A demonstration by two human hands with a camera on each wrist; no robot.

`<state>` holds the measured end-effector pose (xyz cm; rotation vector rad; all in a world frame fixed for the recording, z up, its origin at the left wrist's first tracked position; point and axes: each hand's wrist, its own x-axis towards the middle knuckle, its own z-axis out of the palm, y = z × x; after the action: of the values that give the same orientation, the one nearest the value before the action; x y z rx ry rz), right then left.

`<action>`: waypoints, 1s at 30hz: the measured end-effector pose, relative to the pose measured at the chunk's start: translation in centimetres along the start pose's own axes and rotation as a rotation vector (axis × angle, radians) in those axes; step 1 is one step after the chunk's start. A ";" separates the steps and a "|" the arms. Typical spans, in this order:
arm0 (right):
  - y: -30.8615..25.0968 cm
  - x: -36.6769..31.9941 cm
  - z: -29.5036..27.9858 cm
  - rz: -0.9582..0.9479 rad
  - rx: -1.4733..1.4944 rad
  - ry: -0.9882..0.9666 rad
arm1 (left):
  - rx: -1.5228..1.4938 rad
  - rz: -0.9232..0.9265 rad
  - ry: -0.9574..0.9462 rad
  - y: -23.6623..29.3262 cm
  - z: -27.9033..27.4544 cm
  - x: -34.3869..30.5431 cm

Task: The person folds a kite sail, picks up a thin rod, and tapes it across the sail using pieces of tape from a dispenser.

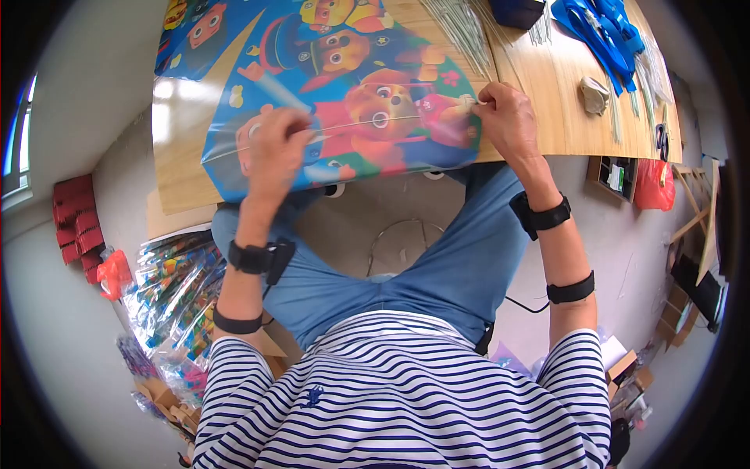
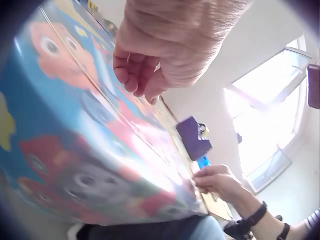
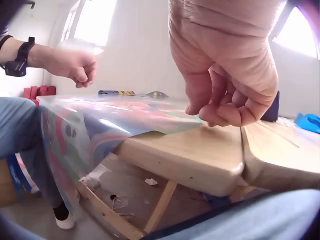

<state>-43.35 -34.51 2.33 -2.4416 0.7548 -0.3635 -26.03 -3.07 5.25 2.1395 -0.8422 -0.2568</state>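
Observation:
A glossy printed sheet with cartoon dogs [image 1: 344, 94] lies over the table's near edge, its lower part hanging down. A thin pale rod [image 1: 344, 127] runs across it from side to side. My right hand [image 1: 509, 121] pinches at the rod's right end by the sheet's edge; in the right wrist view, thumb and fingertips meet just above the wood. Blurred, my left hand [image 1: 275, 152] is over the sheet's left part. In the left wrist view that hand [image 2: 165, 50] hangs above the sheet with fingers curled and nothing seen between them.
Bundles of thin rods [image 1: 461, 35] lie at the back, beside a dark blue box [image 1: 517, 11]. Blue straps [image 1: 605, 39], a beige roll [image 1: 594, 95] and scissors [image 1: 662, 141] are on the right. A red bag [image 1: 655, 186] hangs off the right side.

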 end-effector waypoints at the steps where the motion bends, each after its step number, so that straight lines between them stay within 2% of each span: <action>1: 0.0 -0.1 0.0 0.008 0.017 -0.004 | -0.083 0.042 -0.036 1.4 1.8 0.8; 3: -0.5 -0.1 0.4 0.023 0.058 -0.011 | -0.207 0.029 -0.161 6.3 4.4 2.6; 6: -0.9 0.1 0.7 0.066 0.098 -0.044 | -0.132 0.098 -0.226 7.0 9.2 5.6; 9: -0.1 0.4 1.0 0.062 0.103 -0.053 | -0.195 0.003 -0.234 9.0 11.9 7.2; 12: 0.1 0.4 1.1 0.052 0.107 -0.039 | -0.176 -0.174 -0.320 9.6 13.6 8.1; 14: 0.0 0.5 1.1 0.054 0.091 -0.033 | -0.058 -0.137 -0.288 8.7 14.9 8.4; 18: 0.2 0.5 1.2 0.057 0.095 -0.036 | 0.029 -0.140 -0.258 7.8 16.0 8.6; 30: 0.1 0.3 1.1 0.054 0.095 -0.035 | -0.110 -0.173 -0.265 8.5 15.5 8.4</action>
<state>-42.71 -34.32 1.39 -2.3285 0.7689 -0.3276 -30.58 -21.90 2.24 2.1047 -0.7703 -0.6730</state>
